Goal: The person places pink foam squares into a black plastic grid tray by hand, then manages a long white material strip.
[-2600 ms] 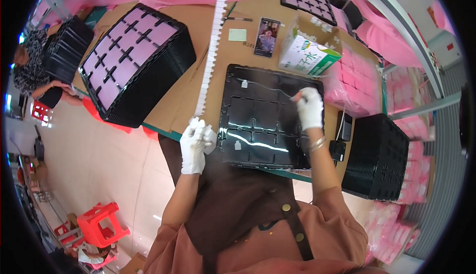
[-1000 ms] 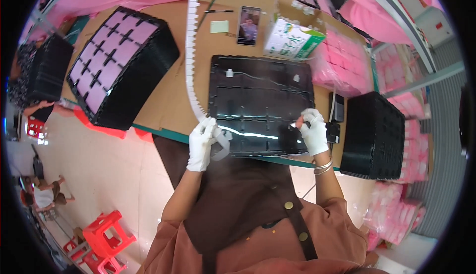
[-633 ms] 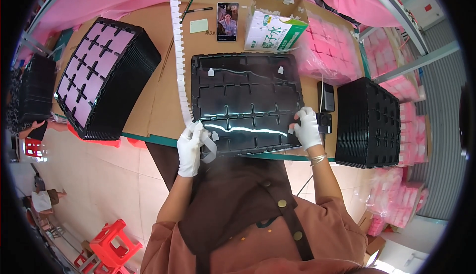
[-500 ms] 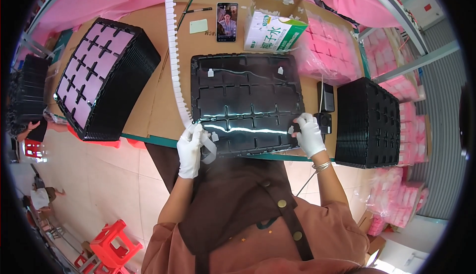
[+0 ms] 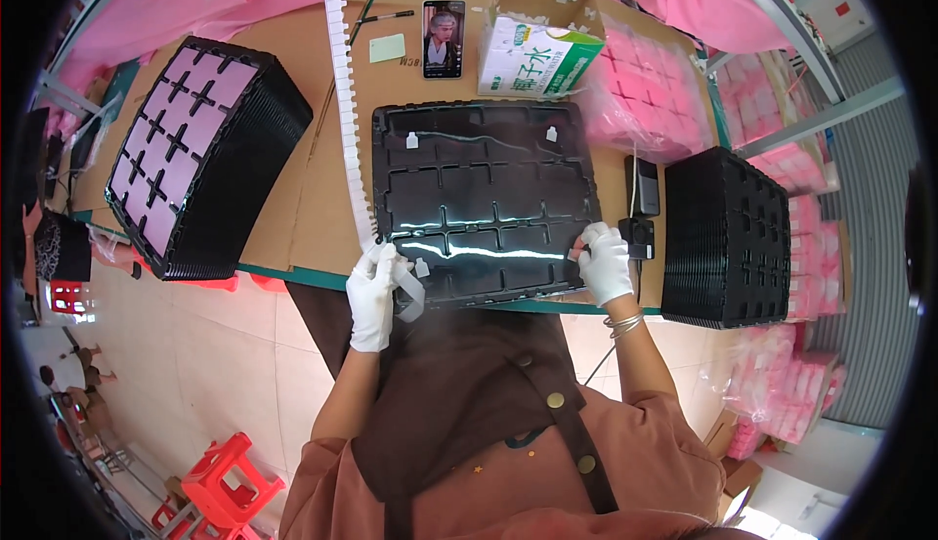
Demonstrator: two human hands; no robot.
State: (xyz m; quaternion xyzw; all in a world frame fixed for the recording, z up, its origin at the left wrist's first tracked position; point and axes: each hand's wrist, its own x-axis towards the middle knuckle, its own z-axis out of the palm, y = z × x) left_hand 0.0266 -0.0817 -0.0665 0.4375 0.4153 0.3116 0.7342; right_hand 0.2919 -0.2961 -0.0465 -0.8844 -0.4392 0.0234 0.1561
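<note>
Tray (image 5: 474, 188) lies between left hand (image 5: 371, 298) and right hand (image 5: 607, 266).

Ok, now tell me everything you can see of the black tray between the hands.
The black tray is roughly rectangular and looks like glossy plastic, molded with ridges and crosses, with bright glare across it. It lies flat at the near edge of the cardboard-covered table. Small white tags show near three corners; the right hand seems to touch the fourth. The left hand, holding a white strip, is by the near left corner; contact is unclear.
</note>
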